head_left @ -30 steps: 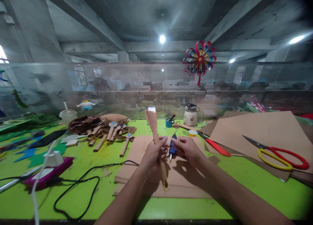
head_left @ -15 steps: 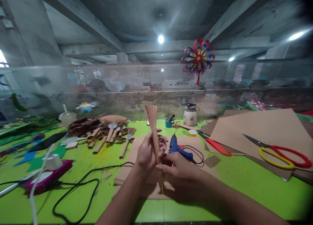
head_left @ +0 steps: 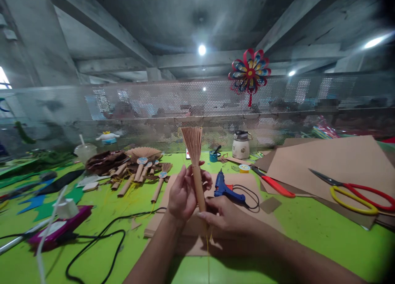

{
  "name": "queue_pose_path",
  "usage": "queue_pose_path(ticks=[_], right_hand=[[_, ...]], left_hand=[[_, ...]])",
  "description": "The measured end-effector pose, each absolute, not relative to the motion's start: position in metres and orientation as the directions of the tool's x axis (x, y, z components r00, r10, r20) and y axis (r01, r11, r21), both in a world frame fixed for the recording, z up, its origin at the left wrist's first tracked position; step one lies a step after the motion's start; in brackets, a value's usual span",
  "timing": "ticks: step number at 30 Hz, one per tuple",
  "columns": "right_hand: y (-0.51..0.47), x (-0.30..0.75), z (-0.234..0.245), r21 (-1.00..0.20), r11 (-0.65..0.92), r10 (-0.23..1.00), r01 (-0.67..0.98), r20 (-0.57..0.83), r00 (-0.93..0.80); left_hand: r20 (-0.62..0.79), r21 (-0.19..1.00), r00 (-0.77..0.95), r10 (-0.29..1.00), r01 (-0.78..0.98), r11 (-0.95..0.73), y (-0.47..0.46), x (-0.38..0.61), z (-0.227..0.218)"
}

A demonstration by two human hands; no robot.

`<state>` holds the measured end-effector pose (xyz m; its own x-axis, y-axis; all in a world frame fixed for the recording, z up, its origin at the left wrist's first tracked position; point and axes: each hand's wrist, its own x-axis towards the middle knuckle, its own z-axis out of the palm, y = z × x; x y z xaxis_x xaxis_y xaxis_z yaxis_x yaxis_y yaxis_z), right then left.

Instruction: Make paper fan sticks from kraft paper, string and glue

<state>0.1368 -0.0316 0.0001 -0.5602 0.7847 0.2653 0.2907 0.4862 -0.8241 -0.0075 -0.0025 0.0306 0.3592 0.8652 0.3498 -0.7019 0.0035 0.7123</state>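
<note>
Upright before me stands a brown paper fan (head_left: 193, 148), its pleats partly spread above a rolled tube handle (head_left: 199, 189). My left hand (head_left: 185, 195) cradles the handle from the left, with its fingers curled loosely behind the tube. Lower down, my right hand (head_left: 224, 212) pinches the bottom end of the handle between thumb and fingers. A thin yellow string (head_left: 207, 247) hangs from that end. Under my hands lie stacked sheets of brown card (head_left: 169, 230). Just right of the fan, a blue glue gun (head_left: 226, 189) rests on the card.
Several finished paper fans (head_left: 145, 154) lie at the left. A purple power strip (head_left: 61, 228) and a black cable (head_left: 120, 226) are nearer. To the right are red-and-yellow scissors (head_left: 352, 193), a red-handled tool (head_left: 276, 185) and large card sheets (head_left: 333, 160). A flask (head_left: 240, 146) stands behind.
The fan's pleats have spread wider and turned more toward me. My left hand's hold on the handle has loosened a little; my right hand stays at the bottom end.
</note>
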Motion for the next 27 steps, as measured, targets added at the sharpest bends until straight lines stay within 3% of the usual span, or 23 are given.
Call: queue_pose_path(ticks=[4,9,15,22,27], right_hand=[[-0.044,0.141,0.006,-0.814,0.436,0.818,0.383,0.182,-0.545],[-0.05,0.144,0.008,-0.751,0.48,0.825,0.453,0.211,-0.525],[-0.046,0.139,0.006,-0.771,0.402,0.874,0.494,0.161,-0.459],[-0.048,0.132,-0.002,-0.897,0.303,0.852,0.321,0.104,-0.513],[-0.048,0.131,-0.001,-0.811,0.387,0.886,0.438,0.196,-0.421]], left_hand=[[0.355,0.702,0.246,0.902,-0.707,-0.083,0.003,-0.011,0.031],[0.366,0.705,0.133,0.921,-0.686,-0.181,0.007,-0.014,0.031],[0.353,0.714,0.098,0.93,-0.671,-0.2,0.005,-0.013,0.032],[0.314,0.707,0.097,0.944,-0.688,-0.164,0.007,-0.013,0.027],[0.304,0.714,0.129,0.944,-0.687,-0.136,0.009,-0.012,0.027]])
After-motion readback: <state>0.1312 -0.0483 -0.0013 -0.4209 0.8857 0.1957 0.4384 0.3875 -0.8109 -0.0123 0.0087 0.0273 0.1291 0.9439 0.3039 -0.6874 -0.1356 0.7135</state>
